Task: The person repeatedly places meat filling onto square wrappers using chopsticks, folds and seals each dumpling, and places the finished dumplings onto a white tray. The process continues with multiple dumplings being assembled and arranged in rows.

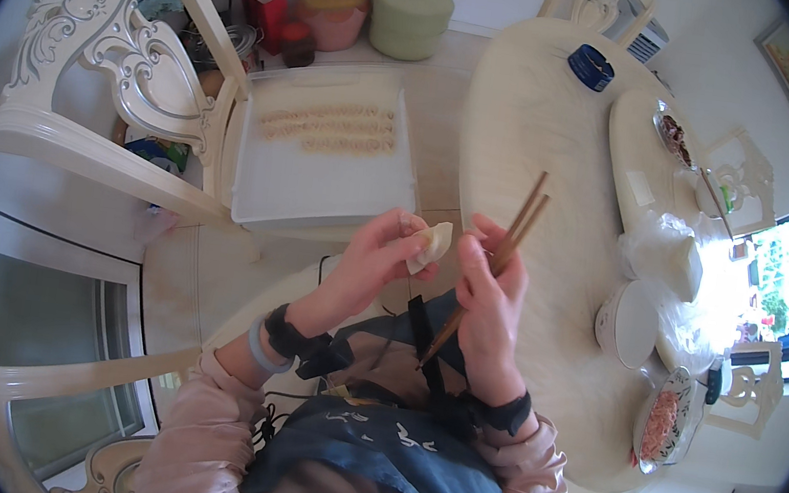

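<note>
My left hand (pixel 382 256) pinches a folded dough dumpling (pixel 431 247) between thumb and fingers, over the gap between the chair and the table. Just to its right, my right hand (pixel 494 281) grips a pair of wooden chopsticks (pixel 527 215), which slant up past the fingers; their other ends point down toward my apron. The thumb and forefinger of that hand are close together beside the dumpling, apart from it. At the left, a white tray (pixel 319 197) on a chair seat holds several rows of small dumplings (pixel 350 126). A patterned dish of pinkish filling (pixel 660 427) stands on the table at the lower right.
The covered dining table (pixel 533 382) curves along my right. On it are a white bowl (pixel 627 323), a plastic bag (pixel 674 259) with pale contents, a blue round tin (pixel 591 67) and a plate of dark food (pixel 673 139). A carved chair back (pixel 143 68) rises beside the tray.
</note>
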